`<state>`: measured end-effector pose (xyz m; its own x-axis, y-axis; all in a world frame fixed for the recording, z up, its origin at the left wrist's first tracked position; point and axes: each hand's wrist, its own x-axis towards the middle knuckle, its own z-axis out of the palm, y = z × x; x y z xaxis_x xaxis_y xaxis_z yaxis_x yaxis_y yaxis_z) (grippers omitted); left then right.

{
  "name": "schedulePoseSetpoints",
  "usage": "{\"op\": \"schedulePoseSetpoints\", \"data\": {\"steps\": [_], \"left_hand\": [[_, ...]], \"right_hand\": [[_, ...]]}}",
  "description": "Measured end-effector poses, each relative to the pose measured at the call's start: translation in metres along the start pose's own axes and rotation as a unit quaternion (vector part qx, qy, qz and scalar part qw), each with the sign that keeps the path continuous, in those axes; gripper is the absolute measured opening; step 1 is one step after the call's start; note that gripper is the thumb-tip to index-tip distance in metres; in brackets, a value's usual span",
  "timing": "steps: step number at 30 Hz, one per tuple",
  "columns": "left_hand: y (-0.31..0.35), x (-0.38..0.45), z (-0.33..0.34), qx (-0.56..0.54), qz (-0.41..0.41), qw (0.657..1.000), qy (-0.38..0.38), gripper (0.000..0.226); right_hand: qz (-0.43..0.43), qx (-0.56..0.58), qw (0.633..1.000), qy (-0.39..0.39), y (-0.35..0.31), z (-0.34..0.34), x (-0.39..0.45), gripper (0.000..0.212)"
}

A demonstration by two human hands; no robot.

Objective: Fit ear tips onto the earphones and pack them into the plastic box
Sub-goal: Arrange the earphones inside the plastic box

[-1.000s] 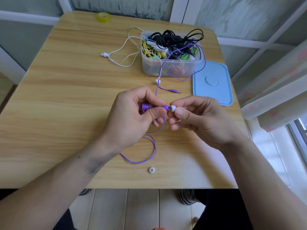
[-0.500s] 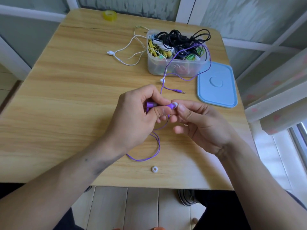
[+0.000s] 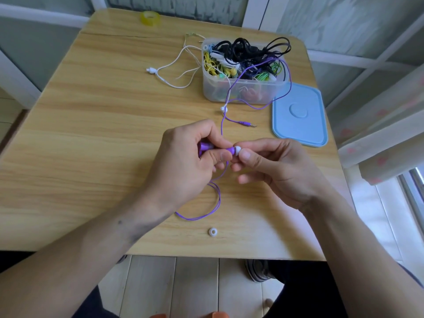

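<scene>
Head view, left to right: white earphones (image 3: 171,74) trail loose on the bench (image 3: 91,138), partly hanging out of the plastic box (image 3: 243,90), which is full of tangled cables. Left hand (image 3: 190,166) pinches the purple earbud (image 3: 207,146) by its body. Right hand (image 3: 273,168) pinches the white ear tip (image 3: 237,149) against the bud's nozzle; looks partly seated, can't confirm. Purple cable (image 3: 206,214) loops below the hands and runs up into the box. Spare ear tip (image 3: 213,232) lies near the bench's front edge. Blue lid (image 3: 300,115) sits off, right of the box. Handling guess: tip is soft, light, stretchy and likely slippery; grip its skirt and roll it on. Hold the bud by its hard shell, not the thin cable.
</scene>
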<state>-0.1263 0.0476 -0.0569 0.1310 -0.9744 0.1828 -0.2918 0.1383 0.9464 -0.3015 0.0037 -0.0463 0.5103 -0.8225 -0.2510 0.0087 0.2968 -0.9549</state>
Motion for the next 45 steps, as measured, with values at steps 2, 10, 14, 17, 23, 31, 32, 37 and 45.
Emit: {"op": "schedulePoseSetpoints", "data": {"steps": [2, 10, 14, 17, 23, 31, 32, 37, 45], "left_hand": [[-0.001, 0.001, -0.001, -0.008, -0.006, 1.000, -0.012, 0.019], [-0.001, 0.009, -0.009, -0.073, -0.008, 0.990, -0.122, 0.020], [-0.001, 0.008, -0.010, -0.110, -0.021, 0.981, -0.160, 0.017], [-0.004, 0.008, -0.010, -0.124, -0.026, 0.977, -0.169, 0.016], [-0.005, 0.007, -0.008, -0.145, -0.032, 0.974, -0.171, 0.015], [-0.007, 0.005, -0.006, -0.168, -0.049, 0.967, -0.184, 0.016], [-0.008, 0.004, -0.006, -0.169, -0.058, 0.966, -0.187, 0.018], [-0.006, 0.006, -0.007, -0.174, -0.120, 0.952, -0.221, 0.013], [-0.003, 0.008, -0.008, -0.217, -0.177, 0.929, -0.242, 0.012]], "right_hand": [[-0.002, -0.018, 1.000, -0.002, -0.002, -0.001, -0.001, 0.022], [0.029, -0.039, 0.998, -0.032, -0.007, -0.005, -0.002, 0.020], [0.028, -0.048, 0.997, -0.057, -0.006, -0.007, -0.003, 0.019], [0.021, -0.044, 0.997, -0.063, -0.004, -0.008, -0.004, 0.019], [0.013, -0.049, 0.996, -0.070, -0.001, -0.010, -0.003, 0.020], [-0.025, -0.115, 0.990, -0.077, -0.001, -0.014, -0.004, 0.013], [-0.036, -0.129, 0.988, -0.073, -0.002, -0.015, -0.004, 0.012], [-0.095, -0.188, 0.975, -0.063, -0.004, -0.012, -0.005, 0.012], [-0.149, -0.191, 0.968, -0.066, -0.001, -0.012, -0.008, 0.009]]}}
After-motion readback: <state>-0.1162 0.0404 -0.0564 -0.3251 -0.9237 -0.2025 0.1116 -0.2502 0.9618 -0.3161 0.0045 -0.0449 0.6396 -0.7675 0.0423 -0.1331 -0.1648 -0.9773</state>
